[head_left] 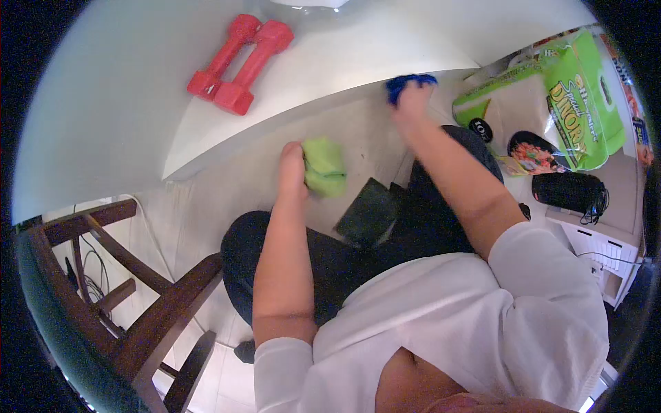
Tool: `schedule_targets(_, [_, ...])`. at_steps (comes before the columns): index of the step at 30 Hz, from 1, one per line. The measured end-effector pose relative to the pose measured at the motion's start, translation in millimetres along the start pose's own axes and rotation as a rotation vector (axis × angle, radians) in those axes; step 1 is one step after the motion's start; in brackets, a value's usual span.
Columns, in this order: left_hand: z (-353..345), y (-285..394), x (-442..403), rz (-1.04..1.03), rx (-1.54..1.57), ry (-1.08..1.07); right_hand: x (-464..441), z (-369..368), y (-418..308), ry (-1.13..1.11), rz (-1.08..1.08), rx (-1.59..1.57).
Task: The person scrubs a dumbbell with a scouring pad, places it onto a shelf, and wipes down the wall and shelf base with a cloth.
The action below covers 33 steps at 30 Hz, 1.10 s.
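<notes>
My left hand (294, 168) is closed around the edge of a folded light green cloth (323, 166), held above the floor in front of my knees. Farther forward and to the right, my right hand (412, 100) grips a dark blue item (406, 85), perhaps a cloth or brush, against the low edge of the white surface. A dark green square object (367, 212) lies between my legs, its exact kind unclear.
Two red dumbbells (241, 62) rest on the white surface (330, 65) ahead. At the right are a green rice bag (544, 103) and a black cylindrical speaker (568, 192). A dark wooden chair frame (165, 310) and cables stand at the left.
</notes>
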<state>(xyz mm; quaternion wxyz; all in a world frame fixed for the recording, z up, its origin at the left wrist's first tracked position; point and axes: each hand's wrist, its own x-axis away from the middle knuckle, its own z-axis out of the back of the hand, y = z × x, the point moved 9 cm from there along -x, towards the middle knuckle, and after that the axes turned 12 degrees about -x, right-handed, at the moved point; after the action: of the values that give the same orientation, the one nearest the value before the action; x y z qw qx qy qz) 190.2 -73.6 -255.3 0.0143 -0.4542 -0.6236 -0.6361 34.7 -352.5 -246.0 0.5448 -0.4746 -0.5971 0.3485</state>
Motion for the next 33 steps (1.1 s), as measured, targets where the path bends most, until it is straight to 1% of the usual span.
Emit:
schedule_targets(2, [1, -6, -2, 0.014, -0.004, -0.003, 24, -28, 46, -0.27, 0.07, 0.201])
schedule_targets(4, [1, -4, 3, 0.001, -0.052, 0.017, 42, -38, 48, -0.392, 0.034, 0.271])
schedule_targets(6, [6, -2, 8, 0.026, -0.112, 0.061, 34, -30, 20, -0.263, 0.107, 0.302])
schedule_targets(8, [11, 2, 10, 0.021, -0.151, 0.079, -9, 9, -10, 0.016, 0.307, 0.384])
schedule_targets(9, [12, 3, 10, 0.006, -0.16, 0.074, -53, 26, 4, 0.051, 0.133, 0.117])
schedule_targets(11, [10, 4, 10, -0.004, -0.187, 0.07, -64, 30, 9, 0.071, 0.009, -0.064])
schedule_targets(13, [2, 6, 11, -0.002, -0.214, 0.08, 2, 7, -21, 0.029, 0.109, 0.11])
schedule_targets(14, [-3, 8, 14, -0.008, -0.23, 0.076, 29, -11, -26, -0.086, 0.309, 0.29])
schedule_targets(15, [-7, 13, 20, -0.014, -0.249, 0.072, 48, -30, -10, -0.245, 0.31, 0.293])
schedule_targets(16, [-10, 15, 23, -0.021, -0.271, 0.067, 62, -45, 8, -0.401, 0.178, 0.222])
schedule_targets(19, [1, 4, 11, -0.018, -0.228, 0.006, 44, -31, 3, -0.276, 0.209, 0.097])
schedule_targets(20, [7, 2, 11, -0.009, -0.195, 0.027, 25, -15, 0, -0.07, 0.261, 0.137])
schedule_targets(23, [-1, 17, 23, 0.01, -0.118, 0.049, -9, 17, -20, 0.092, 0.022, -0.247])
schedule_targets(26, [-11, 24, 29, 0.013, -0.106, 0.02, 4, 4, -31, 0.044, 0.356, 0.26])
schedule_targets(29, [-7, 12, 21, 0.008, -0.132, 0.012, 55, -39, 7, -0.33, 0.224, 0.327])
schedule_targets(32, [-3, 9, 18, 0.024, -0.148, 0.008, 45, -29, -11, -0.223, 0.291, 0.231])
schedule_targets(33, [-1, 6, 15, 0.012, -0.14, -0.005, 40, -22, -14, -0.176, 0.19, 0.112])
